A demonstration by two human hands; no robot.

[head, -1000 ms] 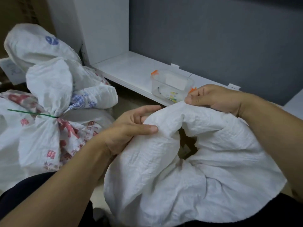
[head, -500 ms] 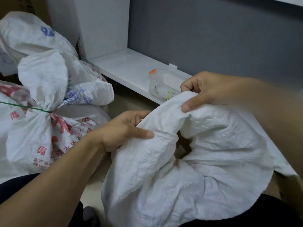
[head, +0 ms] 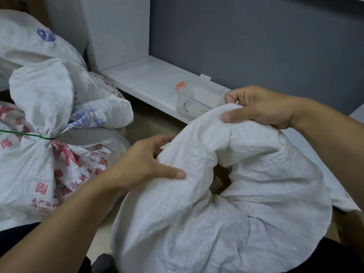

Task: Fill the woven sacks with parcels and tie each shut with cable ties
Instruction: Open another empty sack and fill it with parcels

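Note:
A plain white woven sack lies in my lap with its mouth bunched upward and a dark gap showing brown parcels inside. My left hand grips the left fold of the rim, thumb on top. My right hand pinches the far edge of the rim higher up, at the right. On the left sits a filled sack with red print, its neck cinched by a green cable tie.
More filled white sacks are piled at the far left. A low white shelf runs along the grey wall and carries a clear plastic box with an orange clip. Bare floor lies between the sacks and the shelf.
My right hand has shifted its grip along the rim and pulled the fold a little higher. My left hand keeps holding the same fold.

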